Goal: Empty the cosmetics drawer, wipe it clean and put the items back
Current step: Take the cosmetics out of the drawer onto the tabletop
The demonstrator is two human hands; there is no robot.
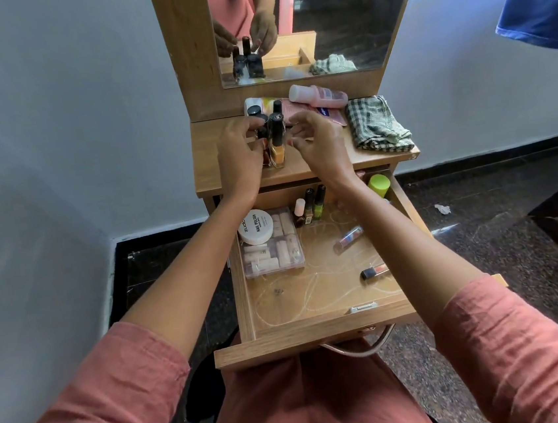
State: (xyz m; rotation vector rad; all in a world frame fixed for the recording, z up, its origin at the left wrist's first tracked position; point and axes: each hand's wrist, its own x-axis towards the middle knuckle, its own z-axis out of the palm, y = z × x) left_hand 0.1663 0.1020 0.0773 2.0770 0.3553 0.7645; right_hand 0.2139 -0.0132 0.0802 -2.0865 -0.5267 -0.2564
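Nearest us the open wooden drawer (318,338) is only part emptied: a capped tube of reddish lip gloss (374,271) and a second one (348,236) lie loose on its floor. To the left a clear plastic box of false nails (275,253) carries a round white jar (256,227), and three small nail polish bottles (309,206) and a lime-green-capped container (379,185) stand at the back. Beyond, over the wooden tabletop (206,157), our left hand (241,156) curls its fingers round the cluster of small dark-capped nail polish bottles (276,135). Our right hand (320,145) curves its fingers loosely just beside them; whether they touch we cannot tell. We judge this is the setting-down of one handful. To do it well we should stand the bottles upright and close together near the back, steady them before letting go, and leave room for the rest. The green-and-white checked cloth (375,125) lies to the right, ready for wiping, with a pink plastic bottle (319,96) on its side behind, under the mirror (336,15).
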